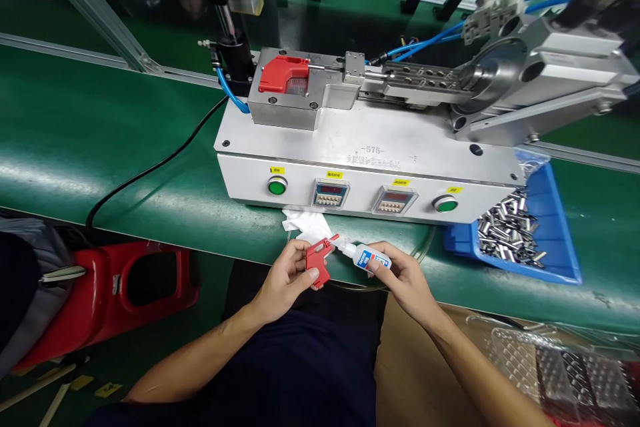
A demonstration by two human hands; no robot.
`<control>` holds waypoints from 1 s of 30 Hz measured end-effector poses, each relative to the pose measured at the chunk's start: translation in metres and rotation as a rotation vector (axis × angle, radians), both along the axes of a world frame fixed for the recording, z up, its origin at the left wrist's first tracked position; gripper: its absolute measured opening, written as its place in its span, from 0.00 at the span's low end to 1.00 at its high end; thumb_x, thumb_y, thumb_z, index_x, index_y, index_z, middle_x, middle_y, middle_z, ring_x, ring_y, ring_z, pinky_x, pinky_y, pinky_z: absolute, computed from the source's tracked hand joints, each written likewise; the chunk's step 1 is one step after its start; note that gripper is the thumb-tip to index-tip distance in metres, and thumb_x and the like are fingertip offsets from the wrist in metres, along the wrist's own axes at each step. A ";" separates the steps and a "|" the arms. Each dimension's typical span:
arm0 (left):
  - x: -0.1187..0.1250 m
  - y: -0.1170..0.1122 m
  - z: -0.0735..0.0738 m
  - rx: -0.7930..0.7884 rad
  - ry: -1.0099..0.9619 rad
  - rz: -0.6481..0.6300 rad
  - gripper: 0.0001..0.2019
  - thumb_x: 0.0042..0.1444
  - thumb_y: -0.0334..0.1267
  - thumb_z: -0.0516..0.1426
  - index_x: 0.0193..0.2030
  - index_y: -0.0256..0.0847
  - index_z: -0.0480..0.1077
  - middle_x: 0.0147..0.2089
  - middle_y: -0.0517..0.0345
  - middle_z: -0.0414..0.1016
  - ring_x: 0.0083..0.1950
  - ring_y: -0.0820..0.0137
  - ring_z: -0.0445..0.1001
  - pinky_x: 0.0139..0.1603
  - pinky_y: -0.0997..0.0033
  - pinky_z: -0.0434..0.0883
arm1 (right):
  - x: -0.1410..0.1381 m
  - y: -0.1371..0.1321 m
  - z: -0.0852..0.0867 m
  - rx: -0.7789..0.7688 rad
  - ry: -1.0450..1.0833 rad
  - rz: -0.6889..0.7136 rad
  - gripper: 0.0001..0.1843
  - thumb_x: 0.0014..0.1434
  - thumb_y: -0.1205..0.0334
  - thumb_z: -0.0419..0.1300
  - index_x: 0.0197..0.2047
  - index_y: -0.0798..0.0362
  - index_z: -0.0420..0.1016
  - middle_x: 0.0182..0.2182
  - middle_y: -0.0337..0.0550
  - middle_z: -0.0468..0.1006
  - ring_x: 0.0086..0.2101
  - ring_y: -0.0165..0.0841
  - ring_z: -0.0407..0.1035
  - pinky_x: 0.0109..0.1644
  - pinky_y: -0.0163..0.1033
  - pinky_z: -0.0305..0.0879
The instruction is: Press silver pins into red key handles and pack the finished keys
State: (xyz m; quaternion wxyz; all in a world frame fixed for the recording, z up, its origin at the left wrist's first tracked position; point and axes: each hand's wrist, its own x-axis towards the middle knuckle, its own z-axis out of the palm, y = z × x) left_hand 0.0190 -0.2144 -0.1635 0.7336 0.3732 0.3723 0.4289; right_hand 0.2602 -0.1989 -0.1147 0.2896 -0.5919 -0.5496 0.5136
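My left hand (286,275) is closed round a small red plastic part (319,261), held just below the bench edge. My right hand (405,275) grips a small white glue bottle (364,257) with a blue label. The bottle's red nozzle touches the top of the red part. Behind my hands stands a grey press machine (350,147) with two green buttons and two counters. A second red plastic part (283,74) sits in the machine's metal fixture at upper left.
A white crumpled cloth (305,222) lies at the machine's foot. A blue tray (550,227) of several small metal pins stands at the right. A black cable (150,170) crosses the green bench. A red stool (115,293) is at lower left, clear plastic trays (550,360) at lower right.
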 end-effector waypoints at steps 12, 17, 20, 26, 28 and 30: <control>-0.001 0.000 0.000 -0.005 0.000 -0.002 0.18 0.63 0.47 0.66 0.51 0.41 0.66 0.45 0.51 0.80 0.36 0.69 0.79 0.35 0.71 0.78 | -0.001 0.000 0.000 -0.013 0.008 -0.008 0.25 0.62 0.35 0.63 0.42 0.50 0.80 0.30 0.41 0.77 0.30 0.35 0.68 0.34 0.39 0.66; -0.002 0.000 -0.001 -0.003 -0.012 -0.010 0.18 0.64 0.46 0.66 0.51 0.41 0.65 0.45 0.51 0.80 0.36 0.70 0.79 0.36 0.72 0.78 | -0.001 0.000 -0.001 -0.015 0.006 -0.007 0.25 0.62 0.35 0.63 0.40 0.50 0.80 0.29 0.41 0.77 0.30 0.35 0.68 0.34 0.39 0.66; -0.002 -0.001 -0.002 -0.001 -0.019 -0.019 0.18 0.64 0.45 0.66 0.51 0.41 0.65 0.45 0.51 0.80 0.36 0.70 0.79 0.36 0.72 0.79 | -0.001 0.001 -0.002 -0.024 0.010 -0.007 0.25 0.62 0.35 0.63 0.41 0.50 0.80 0.30 0.40 0.77 0.29 0.35 0.68 0.34 0.39 0.65; -0.002 -0.001 -0.001 -0.009 0.004 -0.020 0.19 0.64 0.47 0.66 0.51 0.41 0.65 0.47 0.49 0.80 0.37 0.69 0.79 0.35 0.72 0.79 | -0.001 0.001 -0.001 -0.029 0.000 -0.006 0.27 0.62 0.34 0.62 0.42 0.50 0.80 0.30 0.41 0.77 0.29 0.35 0.69 0.34 0.39 0.66; -0.002 -0.001 -0.001 -0.012 0.011 -0.015 0.19 0.63 0.47 0.66 0.51 0.41 0.65 0.47 0.49 0.79 0.37 0.68 0.79 0.35 0.72 0.79 | -0.001 0.001 -0.001 -0.032 -0.001 -0.005 0.27 0.61 0.33 0.62 0.42 0.50 0.80 0.30 0.42 0.77 0.29 0.35 0.69 0.34 0.40 0.67; -0.002 0.000 0.000 -0.012 0.008 -0.013 0.19 0.63 0.48 0.66 0.51 0.41 0.65 0.46 0.50 0.79 0.37 0.68 0.79 0.35 0.72 0.79 | 0.000 0.001 -0.001 -0.034 0.013 -0.007 0.27 0.60 0.32 0.63 0.42 0.50 0.81 0.30 0.41 0.77 0.29 0.35 0.69 0.34 0.39 0.66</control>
